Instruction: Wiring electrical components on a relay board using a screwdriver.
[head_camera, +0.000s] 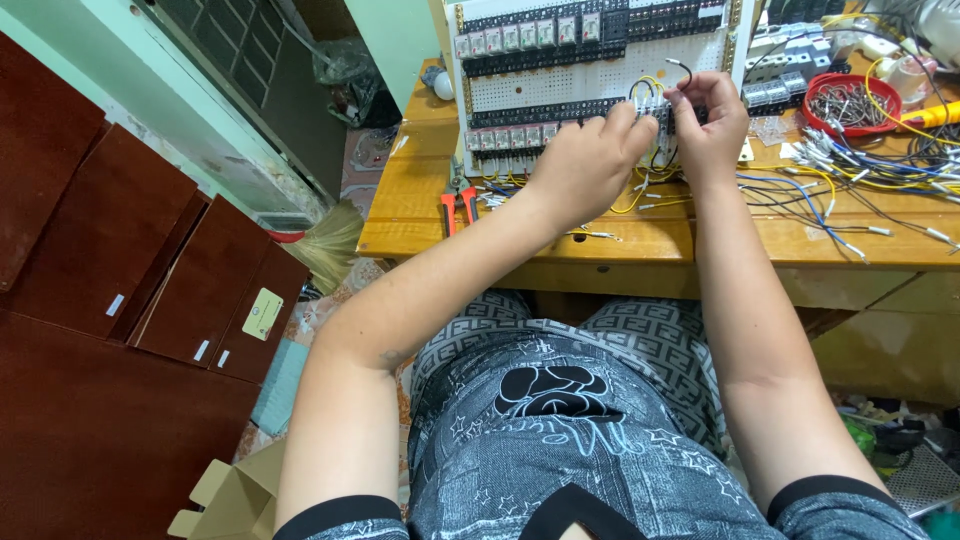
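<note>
A white perforated panel (600, 78) with rows of black relay blocks stands tilted on the wooden table (620, 240). My left hand (590, 160) rests against the lower row of blocks, fingers curled on the terminals. Beside it, my right hand (712, 122) pinches a short black wire (684, 68) that loops up above the fingers. Yellow wires (645, 85) arch from the terminals between both hands.
Red-handled pliers (458, 208) lie at the panel's left foot. Loose blue, yellow and black wires (850, 180) spread over the right of the table near a red bowl (850, 102) of wire ends. Dark red cabinets (120, 260) stand at left; a cardboard box (230, 495) sits on the floor.
</note>
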